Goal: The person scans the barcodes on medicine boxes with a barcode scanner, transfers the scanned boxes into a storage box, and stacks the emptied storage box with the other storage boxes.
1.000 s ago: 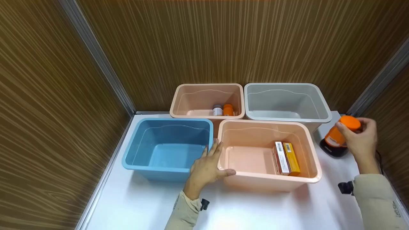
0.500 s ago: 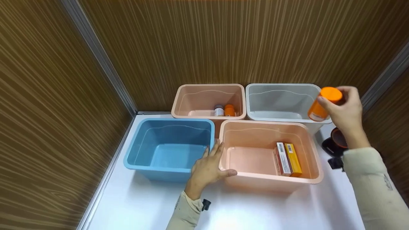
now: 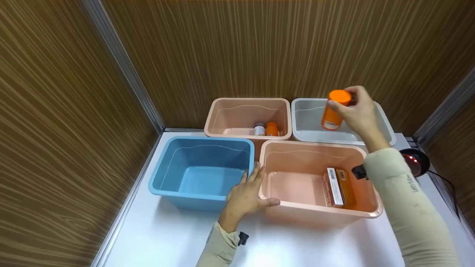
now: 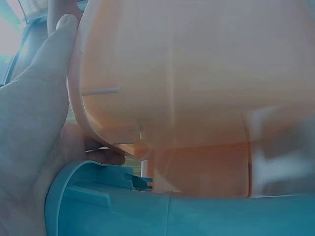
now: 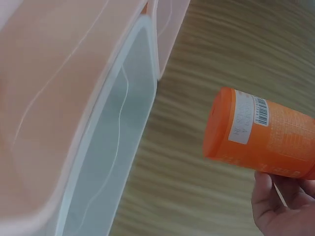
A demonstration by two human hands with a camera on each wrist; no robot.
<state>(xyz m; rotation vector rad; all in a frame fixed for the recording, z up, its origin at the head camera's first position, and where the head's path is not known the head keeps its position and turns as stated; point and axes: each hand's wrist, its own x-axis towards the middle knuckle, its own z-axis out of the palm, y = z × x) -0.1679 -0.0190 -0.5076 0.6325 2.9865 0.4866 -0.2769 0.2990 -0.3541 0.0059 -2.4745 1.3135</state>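
Note:
An orange bottle (image 3: 333,111) with a white barcode label is in my right hand (image 3: 356,111), pinched near its orange lid. It is held upright above the grey bin (image 3: 384,122) at the back right; the right wrist view also shows the bottle (image 5: 270,135). My left hand (image 3: 245,196) rests at the gap between the blue bin (image 3: 200,197) and the front peach bin (image 3: 315,209). Its fingers are extended over the adjoining rims, the thumb lying along the peach bin's near corner. In the left wrist view my left hand (image 4: 39,108) touches the peach bin's edge.
Two boxes, one white and red (image 3: 334,188) and one yellow (image 3: 346,189), stand in the front peach bin. The rear peach bin (image 3: 243,99) contains a white bottle (image 3: 259,129) and an orange bottle (image 3: 272,129). A dark round device (image 3: 415,163) with red lights and a cable sits at right.
My right hand has lifted the orange bottle off the dark device and carried it leftward and back, over the grey bin. My left hand stays on the bin rims.

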